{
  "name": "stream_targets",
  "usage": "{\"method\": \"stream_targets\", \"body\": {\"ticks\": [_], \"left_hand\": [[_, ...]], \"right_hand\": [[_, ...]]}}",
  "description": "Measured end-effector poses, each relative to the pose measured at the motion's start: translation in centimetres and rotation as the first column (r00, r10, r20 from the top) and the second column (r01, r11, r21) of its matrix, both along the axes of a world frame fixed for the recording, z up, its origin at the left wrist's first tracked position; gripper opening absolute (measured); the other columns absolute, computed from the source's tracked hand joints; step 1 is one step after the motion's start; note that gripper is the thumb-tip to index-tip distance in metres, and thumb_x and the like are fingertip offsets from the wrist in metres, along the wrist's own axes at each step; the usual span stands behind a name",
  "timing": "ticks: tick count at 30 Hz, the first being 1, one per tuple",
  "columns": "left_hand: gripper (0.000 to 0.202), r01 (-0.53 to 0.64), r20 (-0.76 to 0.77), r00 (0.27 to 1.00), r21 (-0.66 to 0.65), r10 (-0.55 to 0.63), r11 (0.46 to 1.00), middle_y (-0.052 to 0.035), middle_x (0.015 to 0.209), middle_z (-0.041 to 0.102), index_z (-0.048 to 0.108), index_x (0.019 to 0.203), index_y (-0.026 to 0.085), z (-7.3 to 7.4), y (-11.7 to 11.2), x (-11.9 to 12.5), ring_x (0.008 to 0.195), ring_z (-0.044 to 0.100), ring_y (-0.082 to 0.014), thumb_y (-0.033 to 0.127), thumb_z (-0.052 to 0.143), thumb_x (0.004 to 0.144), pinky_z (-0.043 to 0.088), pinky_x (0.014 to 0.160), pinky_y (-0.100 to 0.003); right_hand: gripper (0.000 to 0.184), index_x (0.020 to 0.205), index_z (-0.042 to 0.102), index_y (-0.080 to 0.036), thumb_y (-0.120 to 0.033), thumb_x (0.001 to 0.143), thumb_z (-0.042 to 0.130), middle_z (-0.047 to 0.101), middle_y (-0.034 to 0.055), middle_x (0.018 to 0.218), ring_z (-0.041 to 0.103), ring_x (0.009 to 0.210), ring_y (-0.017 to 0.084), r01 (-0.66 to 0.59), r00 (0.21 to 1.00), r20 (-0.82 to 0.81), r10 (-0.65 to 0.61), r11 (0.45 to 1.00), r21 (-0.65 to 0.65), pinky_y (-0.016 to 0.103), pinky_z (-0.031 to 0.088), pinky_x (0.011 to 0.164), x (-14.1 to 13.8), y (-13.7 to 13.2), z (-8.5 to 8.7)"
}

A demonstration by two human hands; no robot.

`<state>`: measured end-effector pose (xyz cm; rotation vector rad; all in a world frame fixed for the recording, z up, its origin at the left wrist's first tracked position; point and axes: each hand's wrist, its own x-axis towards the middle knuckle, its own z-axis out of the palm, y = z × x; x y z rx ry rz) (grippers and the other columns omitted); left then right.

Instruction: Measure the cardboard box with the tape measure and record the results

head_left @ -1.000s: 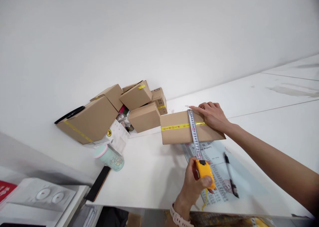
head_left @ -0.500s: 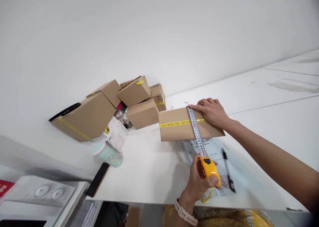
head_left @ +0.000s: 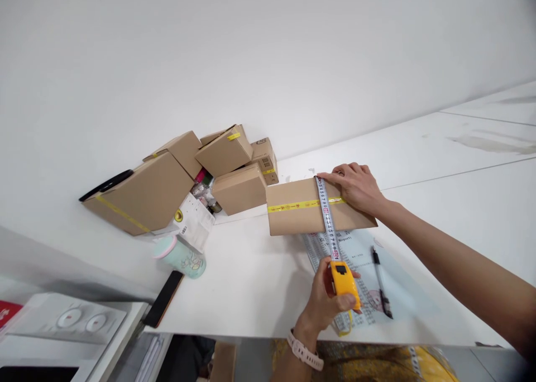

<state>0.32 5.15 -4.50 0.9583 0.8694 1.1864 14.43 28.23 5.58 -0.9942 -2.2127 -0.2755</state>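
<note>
My left hand (head_left: 324,298), with a pale pink watch on its wrist, is closed around a yellow tape measure (head_left: 345,284). The silver blade (head_left: 328,220) runs out across the top of a cardboard box (head_left: 293,195) sealed with yellow tape. At the box's far edge, my right hand (head_left: 358,186) presses the blade's end with its fingers while its palm rests on the box. Under the box and the left hand lies a printed paper in a light blue folder (head_left: 404,295). A black pen (head_left: 382,281) rests on the folder.
Several cardboard boxes (head_left: 240,189) are stacked against the wall at left. Nearer stand a mint tumbler (head_left: 184,259) with a pink lid, a white packet (head_left: 196,225) and a dark phone-like slab (head_left: 164,298). The white table's (head_left: 247,315) front edge runs below my left hand.
My left hand and the tape measure's case have shifted slightly left, so the blade lies straighter across the box. My right hand stays at the far edge.
</note>
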Motion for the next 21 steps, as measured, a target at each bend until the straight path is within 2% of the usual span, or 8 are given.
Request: {"method": "stream_targets", "body": {"ticks": [5,9,12,14,16,18,20,21], "left_hand": [[0.083,-0.080,-0.067,0.994,0.104,0.087,0.991,-0.0112,0.125,0.065,0.048,0.124,0.023,1.7,-3.3,-0.7,0.077,0.066,-0.0140,0.050,0.095,0.061,0.055,0.064,-0.026],[0.075,-0.145,-0.095,0.983,0.136,0.159,0.980,-0.0106,0.129,0.061,0.051,0.127,0.025,2.8,-6.2,-2.4,0.081,0.065,-0.0151,0.048,0.091,0.069,0.054,0.067,-0.027],[0.078,-0.112,-0.152,0.981,0.077,0.123,0.991,-0.0106,0.130,0.061,0.051,0.128,0.025,3.1,-7.9,-3.1,0.083,0.064,-0.0157,0.043,0.093,0.065,0.051,0.064,-0.024],[0.081,-0.054,-0.167,0.984,0.011,0.055,0.999,-0.0106,0.126,0.063,0.053,0.126,0.024,3.2,-8.7,-2.9,0.081,0.062,-0.0150,0.041,0.095,0.059,0.049,0.063,-0.023],[0.083,0.006,-0.189,0.982,-0.056,-0.017,0.998,-0.0094,0.121,0.066,0.055,0.123,0.023,3.4,-9.3,-2.3,0.081,0.061,-0.0151,0.038,0.096,0.054,0.049,0.065,-0.024],[0.083,0.067,-0.234,0.968,-0.114,-0.092,0.991,-0.0084,0.118,0.068,0.057,0.122,0.022,3.6,-9.9,-1.6,0.086,0.062,-0.0171,0.034,0.095,0.050,0.049,0.070,-0.024],[0.085,0.111,-0.285,0.946,-0.158,-0.153,0.981,-0.0076,0.118,0.070,0.058,0.123,0.022,3.7,-10.3,-1.2,0.091,0.063,-0.0195,0.031,0.095,0.047,0.050,0.075,-0.027],[0.085,0.121,-0.306,0.936,-0.174,-0.171,0.977,-0.0074,0.117,0.071,0.060,0.122,0.022,3.7,-10.5,-1.0,0.093,0.064,-0.0210,0.029,0.095,0.046,0.050,0.078,-0.028]], "right_hand": [[0.044,0.133,0.070,-0.023,-0.039,0.106,0.039,0.069,0.0149,0.115,0.053,0.106,0.032,0.047,0.993,-0.107,-0.046,0.999,0.011,0.044,0.038,0.086,0.5,-3.5,-0.7],[0.040,0.127,0.073,-0.022,-0.039,0.105,0.044,0.070,0.0147,0.114,0.055,0.106,0.031,0.031,0.992,-0.127,-0.020,0.996,0.080,0.044,0.040,0.091,2.0,-8.5,-3.1],[0.033,0.124,0.074,-0.026,-0.038,0.103,0.051,0.072,0.0118,0.114,0.058,0.104,0.030,-0.010,0.993,-0.119,0.018,0.998,0.067,0.045,0.040,0.094,3.1,-12.1,-5.0],[0.029,0.119,0.075,-0.029,-0.039,0.103,0.052,0.074,0.0099,0.112,0.061,0.104,0.030,-0.039,0.987,-0.156,0.038,0.999,-0.002,0.047,0.040,0.094,3.7,-13.9,-5.4],[0.032,0.120,0.074,-0.029,-0.041,0.104,0.048,0.075,0.0101,0.111,0.062,0.104,0.031,-0.049,0.956,-0.292,0.015,0.993,-0.110,0.049,0.042,0.094,4.1,-14.8,-4.7],[0.041,0.131,0.069,-0.029,-0.046,0.106,0.041,0.075,0.0108,0.111,0.063,0.102,0.030,-0.101,0.869,-0.493,-0.042,0.960,-0.260,0.050,0.047,0.093,4.4,-15.0,-3.0],[0.048,0.139,0.065,-0.028,-0.052,0.106,0.039,0.075,0.0095,0.106,0.065,0.096,0.028,-0.229,0.759,-0.644,-0.099,0.885,-0.406,0.047,0.051,0.088,4.8,-14.7,-1.2],[0.048,0.137,0.066,-0.028,-0.055,0.105,0.041,0.074,0.0079,0.100,0.065,0.090,0.026,-0.301,0.715,-0.689,-0.119,0.837,-0.457,0.045,0.053,0.084,4.9,-14.6,-0.5]]}}
